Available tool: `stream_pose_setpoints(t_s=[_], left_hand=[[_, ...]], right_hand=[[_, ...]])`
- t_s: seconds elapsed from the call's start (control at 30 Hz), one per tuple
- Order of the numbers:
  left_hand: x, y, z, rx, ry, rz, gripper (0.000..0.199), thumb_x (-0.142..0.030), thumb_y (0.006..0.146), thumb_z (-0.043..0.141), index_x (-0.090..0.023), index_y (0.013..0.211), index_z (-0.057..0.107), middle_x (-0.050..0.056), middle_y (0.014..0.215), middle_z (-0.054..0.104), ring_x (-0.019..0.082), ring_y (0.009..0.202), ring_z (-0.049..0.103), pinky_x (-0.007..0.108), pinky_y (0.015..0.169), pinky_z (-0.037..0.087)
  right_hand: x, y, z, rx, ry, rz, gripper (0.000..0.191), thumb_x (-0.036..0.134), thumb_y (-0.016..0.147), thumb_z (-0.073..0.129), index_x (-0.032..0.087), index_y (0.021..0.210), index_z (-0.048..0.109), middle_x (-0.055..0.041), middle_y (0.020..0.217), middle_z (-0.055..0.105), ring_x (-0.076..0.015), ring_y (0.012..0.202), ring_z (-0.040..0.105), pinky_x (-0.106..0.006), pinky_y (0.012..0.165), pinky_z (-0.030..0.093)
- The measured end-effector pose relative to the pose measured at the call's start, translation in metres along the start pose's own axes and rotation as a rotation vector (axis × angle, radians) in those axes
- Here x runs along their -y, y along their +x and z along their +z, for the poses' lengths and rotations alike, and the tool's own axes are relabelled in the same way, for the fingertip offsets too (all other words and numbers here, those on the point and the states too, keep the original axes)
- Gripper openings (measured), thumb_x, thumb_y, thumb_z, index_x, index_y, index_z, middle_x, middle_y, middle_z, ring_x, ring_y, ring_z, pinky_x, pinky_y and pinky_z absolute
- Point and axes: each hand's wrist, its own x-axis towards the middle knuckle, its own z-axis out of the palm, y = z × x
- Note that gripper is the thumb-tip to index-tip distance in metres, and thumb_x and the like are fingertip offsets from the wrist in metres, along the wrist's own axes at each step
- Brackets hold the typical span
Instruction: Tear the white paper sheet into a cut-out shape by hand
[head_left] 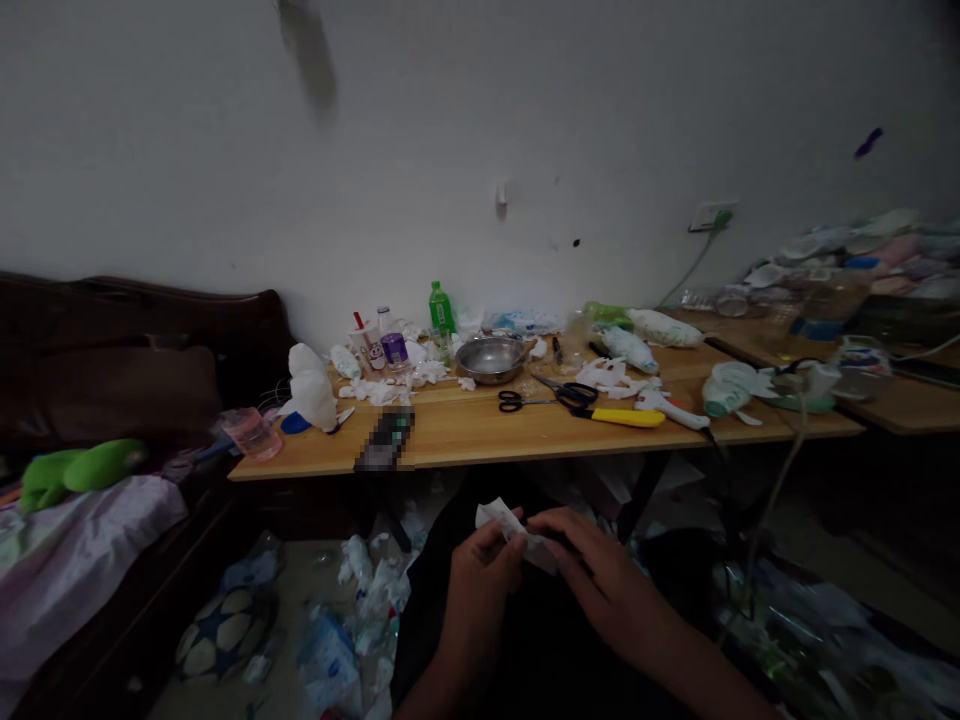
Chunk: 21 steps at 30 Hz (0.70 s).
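Note:
A small piece of white paper or tissue [499, 512] is pinched in my left hand [484, 570], low in front of my lap. My right hand [596, 575] closes on the same white piece at its lower right end. Both hands are below the near edge of the wooden table [450, 432]. On the table lie scissors with black handles [576, 393], a smaller pair of scissors [511, 401], a yellow-handled tool [626, 416] and a metal bowl [489, 360]. White scraps [386, 386] are scattered around the bowl.
A phone-like dark object [386, 440] lies near the table's front edge. A pink cup [253, 434] stands at the left end. Behind are a green bottle [441, 308] and a purple-labelled bottle [391, 342]. A cable [780, 480] hangs at the right; a ball [225, 635] and litter cover the floor.

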Motion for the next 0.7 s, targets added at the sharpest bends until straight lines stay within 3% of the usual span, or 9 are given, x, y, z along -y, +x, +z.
stream_pose_setpoints(t_s=[0.13,0.33,0.47,0.7], left_hand=[[-0.002,0.0,0.001,0.015,0.068,0.006,0.043,-0.042,0.075,0.075,-0.016,0.109,0.073,-0.001,0.072,0.061,0.007,0.056,0.035,0.021,0.053,0.026],[-0.001,0.0,-0.002,0.044,0.124,0.043,0.044,-0.044,0.081,0.069,-0.016,0.114,0.069,-0.005,0.06,0.049,0.008,0.054,0.034,0.022,0.053,0.025],[0.004,0.001,-0.001,0.064,0.094,0.069,0.033,-0.044,0.083,0.067,-0.016,0.101,0.071,-0.005,0.061,0.05,0.008,0.055,0.037,0.022,0.055,0.028],[0.003,0.0,0.002,-0.014,-0.031,0.07,0.027,-0.043,0.083,0.068,-0.016,0.082,0.068,-0.004,0.06,0.053,0.009,0.057,0.043,0.022,0.059,0.034]], right_hand=[[0.001,0.004,0.004,-0.047,0.087,0.051,0.023,0.04,0.1,0.046,0.026,0.113,0.06,-0.0055,0.118,0.064,-0.0201,0.111,0.059,-0.035,0.096,0.044],[-0.004,0.015,0.014,-0.088,0.176,0.064,0.019,0.04,0.095,0.056,0.025,0.092,0.068,-0.0004,0.093,0.068,-0.0171,0.09,0.064,-0.029,0.084,0.046],[-0.005,0.015,0.013,-0.109,0.189,0.1,0.02,0.038,0.095,0.055,0.023,0.089,0.067,-0.0002,0.087,0.068,-0.0168,0.084,0.063,-0.028,0.079,0.046],[-0.004,0.013,0.013,-0.118,0.144,0.065,0.02,0.036,0.095,0.054,0.022,0.086,0.064,0.0007,0.084,0.064,-0.0155,0.081,0.06,-0.028,0.077,0.044]])
